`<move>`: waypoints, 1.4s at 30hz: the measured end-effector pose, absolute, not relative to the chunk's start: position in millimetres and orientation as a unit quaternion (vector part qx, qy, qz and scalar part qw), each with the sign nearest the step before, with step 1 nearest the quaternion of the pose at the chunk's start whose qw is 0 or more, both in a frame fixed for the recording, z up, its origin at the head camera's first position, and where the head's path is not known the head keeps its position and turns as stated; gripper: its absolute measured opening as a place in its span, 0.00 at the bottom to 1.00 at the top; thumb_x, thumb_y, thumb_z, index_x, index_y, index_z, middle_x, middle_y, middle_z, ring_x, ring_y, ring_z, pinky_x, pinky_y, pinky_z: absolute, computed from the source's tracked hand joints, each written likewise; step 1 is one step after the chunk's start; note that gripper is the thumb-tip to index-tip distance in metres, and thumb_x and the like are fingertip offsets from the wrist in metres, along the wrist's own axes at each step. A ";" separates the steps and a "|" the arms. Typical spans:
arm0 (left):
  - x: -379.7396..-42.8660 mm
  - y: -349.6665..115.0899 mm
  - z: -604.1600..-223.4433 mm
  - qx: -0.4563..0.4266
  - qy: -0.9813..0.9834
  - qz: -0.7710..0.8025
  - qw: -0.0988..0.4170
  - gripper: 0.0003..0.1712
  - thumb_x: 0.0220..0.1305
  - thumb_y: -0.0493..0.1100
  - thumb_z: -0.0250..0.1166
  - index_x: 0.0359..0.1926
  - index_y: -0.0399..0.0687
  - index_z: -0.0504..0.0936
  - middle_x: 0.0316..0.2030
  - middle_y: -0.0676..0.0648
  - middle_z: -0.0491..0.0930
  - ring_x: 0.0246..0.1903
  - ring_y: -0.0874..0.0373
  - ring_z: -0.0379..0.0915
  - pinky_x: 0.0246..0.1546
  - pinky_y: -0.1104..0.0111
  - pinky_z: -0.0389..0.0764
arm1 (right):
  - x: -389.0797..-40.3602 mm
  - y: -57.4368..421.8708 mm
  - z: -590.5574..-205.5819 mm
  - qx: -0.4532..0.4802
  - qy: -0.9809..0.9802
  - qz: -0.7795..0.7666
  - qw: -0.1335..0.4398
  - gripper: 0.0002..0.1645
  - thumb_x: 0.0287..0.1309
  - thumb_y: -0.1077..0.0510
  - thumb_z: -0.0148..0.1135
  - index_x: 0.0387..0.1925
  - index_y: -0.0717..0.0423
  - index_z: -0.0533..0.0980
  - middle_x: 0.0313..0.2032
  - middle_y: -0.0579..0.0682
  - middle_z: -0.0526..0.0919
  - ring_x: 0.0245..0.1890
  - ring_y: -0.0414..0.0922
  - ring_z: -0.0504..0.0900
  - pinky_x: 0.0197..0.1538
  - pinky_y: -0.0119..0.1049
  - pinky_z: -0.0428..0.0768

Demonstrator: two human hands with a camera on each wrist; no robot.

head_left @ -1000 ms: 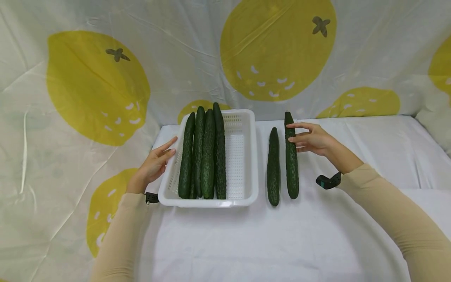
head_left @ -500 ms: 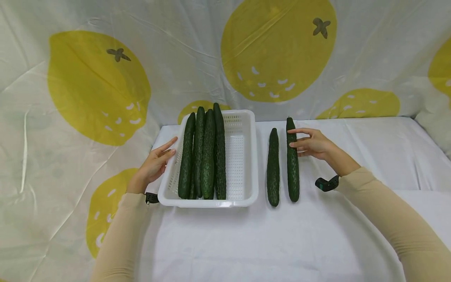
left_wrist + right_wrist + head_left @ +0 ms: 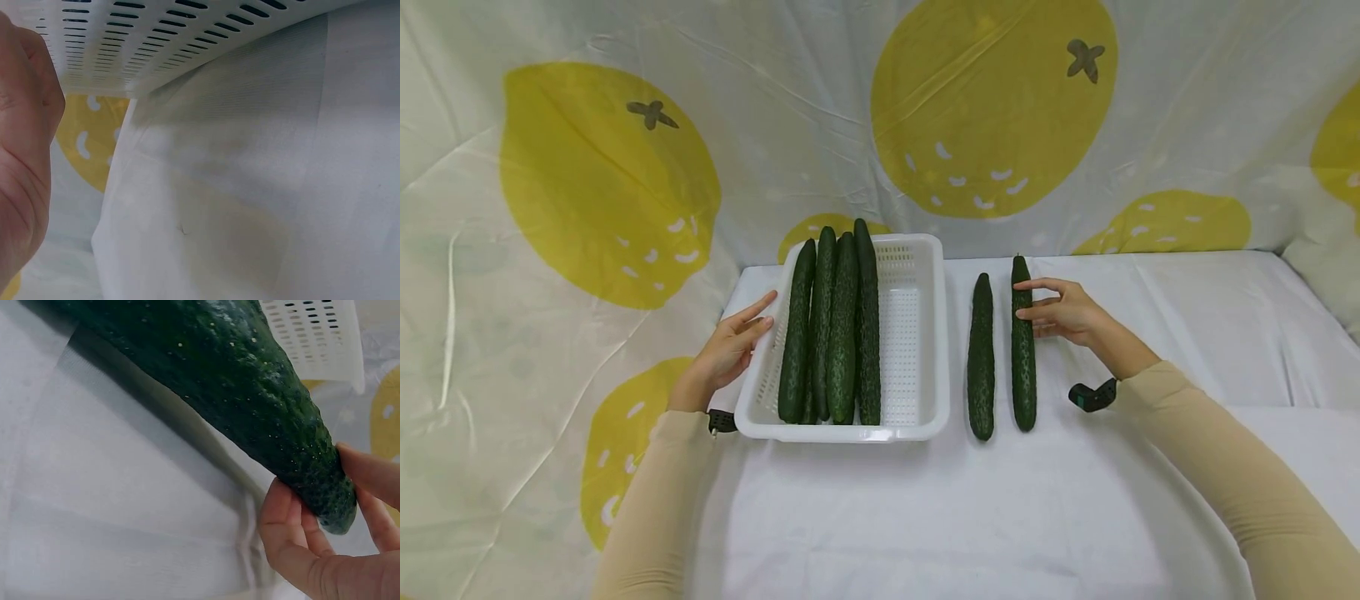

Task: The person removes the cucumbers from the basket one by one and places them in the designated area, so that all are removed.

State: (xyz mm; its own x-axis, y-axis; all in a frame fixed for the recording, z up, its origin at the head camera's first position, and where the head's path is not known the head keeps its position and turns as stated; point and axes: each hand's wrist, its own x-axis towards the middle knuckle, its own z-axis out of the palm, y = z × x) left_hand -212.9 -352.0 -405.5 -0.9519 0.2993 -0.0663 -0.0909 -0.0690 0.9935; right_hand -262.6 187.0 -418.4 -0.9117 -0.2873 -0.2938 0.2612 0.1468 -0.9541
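My left hand [image 3: 724,352] is at the left side of a white perforated plastic basket [image 3: 842,432], its extended index finger and thumb touching the rim. Several long dark green cucumbers [image 3: 844,333] lie lengthwise in the basket's left part, their far ends above the far rim. To the right of the basket, my right hand [image 3: 1066,313] holds a bumpy cucumber [image 3: 1024,379] near its far end. In the right wrist view, thumb and fingers [image 3: 281,515] close around that tapering end. A second loose cucumber [image 3: 981,358] lies between the held one and the basket, nearly parallel.
A white cloth [image 3: 880,517] covers the table. Behind and to the left hangs a pale curtain [image 3: 790,108] with large yellow lemon prints. The basket's right part shows its bare grid floor. Black wrist devices sit at both sleeves.
My right hand and its cucumber have shifted slightly toward me and a little right, the movement slowing. My left hand, the basket and the other cucumbers have stayed in place.
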 end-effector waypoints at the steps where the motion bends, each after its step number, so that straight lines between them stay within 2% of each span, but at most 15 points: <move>1: -213.0 -352.0 -405.5 0.078 0.665 0.730 0.136 0.32 0.78 0.35 0.51 0.78 0.51 0.56 0.42 0.50 0.78 0.26 0.65 0.76 0.25 0.76 0.80 | -262.5 186.7 -419.3 -0.008 0.728 -0.653 0.206 0.39 0.64 0.65 0.66 0.73 0.61 0.61 0.62 0.70 0.66 0.30 0.41 0.83 0.41 0.41 0.85; 5: -213.6 -351.1 -404.8 0.075 0.660 0.734 0.138 0.32 0.77 0.35 0.51 0.78 0.50 0.55 0.44 0.49 0.78 0.29 0.64 0.78 0.28 0.75 0.81 | -262.0 183.9 -423.9 0.004 0.732 -0.655 0.185 0.39 0.62 0.67 0.66 0.72 0.64 0.63 0.62 0.73 0.65 0.29 0.41 0.83 0.39 0.41 0.85; 8: -213.3 -350.0 -403.6 0.070 0.664 0.732 0.137 0.33 0.77 0.36 0.52 0.78 0.50 0.56 0.45 0.49 0.79 0.30 0.64 0.78 0.29 0.74 0.82 | -261.8 181.7 -427.9 0.016 0.737 -0.655 0.169 0.38 0.61 0.67 0.68 0.70 0.64 0.64 0.57 0.70 0.69 0.28 0.41 0.82 0.38 0.40 0.85; 12: -212.3 -350.3 -404.2 0.062 0.674 0.724 0.133 0.33 0.77 0.37 0.53 0.78 0.51 0.56 0.46 0.49 0.79 0.28 0.64 0.78 0.27 0.76 0.81 | -261.4 180.1 -432.8 0.022 0.737 -0.656 0.162 0.39 0.60 0.66 0.70 0.70 0.64 0.65 0.55 0.67 0.69 0.28 0.39 0.81 0.37 0.39 0.85; 17: -211.5 -351.6 -405.8 0.060 0.680 0.719 0.130 0.32 0.77 0.37 0.53 0.77 0.52 0.57 0.44 0.50 0.79 0.24 0.66 0.76 0.22 0.78 0.78 | -260.9 179.6 -436.3 0.024 0.731 -0.663 0.164 0.39 0.61 0.66 0.69 0.71 0.64 0.64 0.58 0.69 0.65 0.29 0.38 0.80 0.38 0.38 0.85; 28: -212.4 -352.4 -405.1 0.062 0.671 0.726 0.136 0.32 0.77 0.37 0.53 0.77 0.54 0.59 0.45 0.50 0.79 0.27 0.65 0.78 0.26 0.76 0.81 | -261.2 178.6 -444.2 0.008 0.768 -0.624 0.144 0.40 0.58 0.64 0.72 0.70 0.63 0.66 0.59 0.73 0.67 0.31 0.39 0.82 0.40 0.37 0.84; 32: -212.1 -352.3 -405.3 0.065 0.666 0.730 0.140 0.32 0.77 0.37 0.53 0.77 0.55 0.59 0.46 0.50 0.79 0.28 0.64 0.79 0.27 0.76 0.81 | -260.9 176.3 -446.3 -0.003 0.781 -0.610 0.133 0.40 0.58 0.63 0.72 0.70 0.63 0.67 0.54 0.70 0.70 0.30 0.39 0.82 0.40 0.38 0.85; 37: -211.8 -351.7 -405.5 0.065 0.677 0.721 0.133 0.32 0.77 0.38 0.54 0.77 0.54 0.59 0.43 0.51 0.79 0.20 0.67 0.73 0.18 0.80 0.74 | -259.3 173.1 -446.4 -0.015 0.800 -0.588 0.118 0.39 0.57 0.61 0.73 0.68 0.64 0.69 0.44 0.64 0.75 0.27 0.38 0.81 0.40 0.39 0.85; 42: -211.6 -352.7 -405.6 0.067 0.690 0.709 0.131 0.32 0.77 0.38 0.54 0.77 0.55 0.58 0.44 0.51 0.79 0.16 0.68 0.68 0.14 0.81 0.68 | -258.5 172.2 -445.8 -0.018 0.809 -0.576 0.116 0.39 0.58 0.60 0.73 0.68 0.64 0.69 0.41 0.60 0.75 0.27 0.38 0.80 0.39 0.37 0.84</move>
